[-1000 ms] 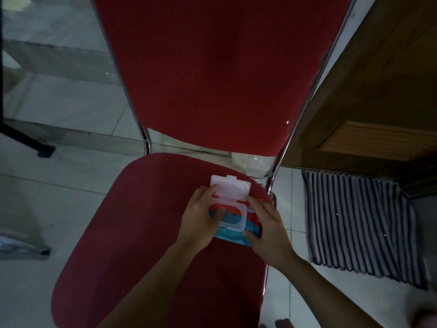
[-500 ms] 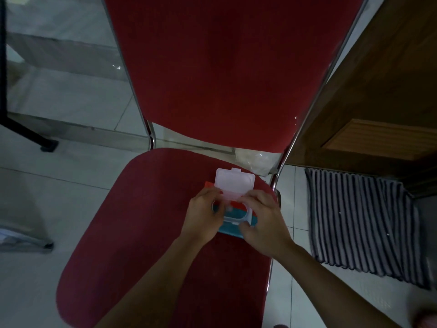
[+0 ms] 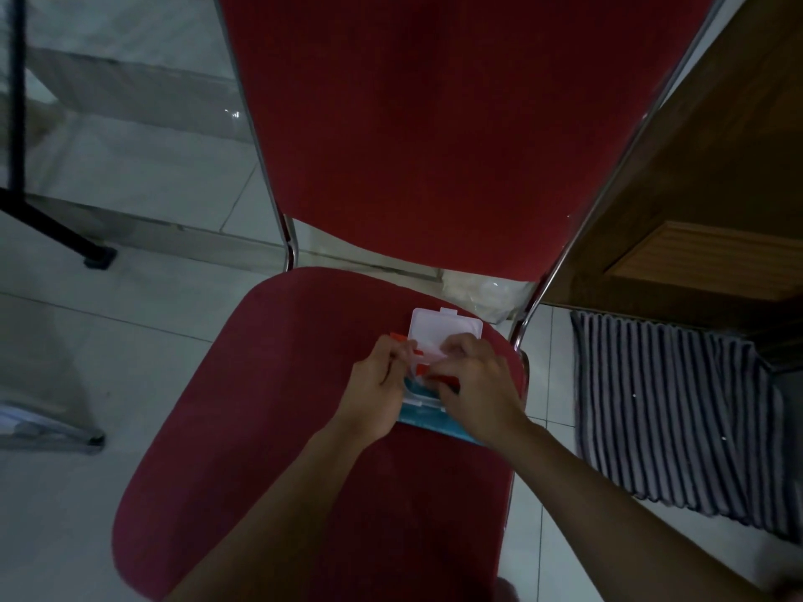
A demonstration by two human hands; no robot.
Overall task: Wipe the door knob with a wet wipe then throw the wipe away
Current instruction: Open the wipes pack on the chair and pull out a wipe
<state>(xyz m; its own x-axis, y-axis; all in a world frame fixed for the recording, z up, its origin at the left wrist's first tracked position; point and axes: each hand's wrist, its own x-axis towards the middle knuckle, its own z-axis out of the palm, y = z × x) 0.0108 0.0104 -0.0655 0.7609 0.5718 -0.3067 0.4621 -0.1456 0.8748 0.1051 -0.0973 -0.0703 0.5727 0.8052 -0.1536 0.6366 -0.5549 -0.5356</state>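
Since a second ago our right hand (image 3: 473,384) moved up onto the wet wipe pack (image 3: 428,397), near the right edge of the chair seat (image 3: 269,406). Fingers pinch at its opening; our left hand (image 3: 376,393) grips the pack. Lid (image 3: 445,330) open; no wipe out yet, wiping and discarding remain.

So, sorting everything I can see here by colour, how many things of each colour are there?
Red: 1, the chair
Blue, red and white: 1, the wet wipe pack with its white lid flipped open
Striped grey and white: 1, the mat
Brown wood: 1, the door
Black: 1, the stand
Total: 5, not counting the left hand and right hand on the pack.
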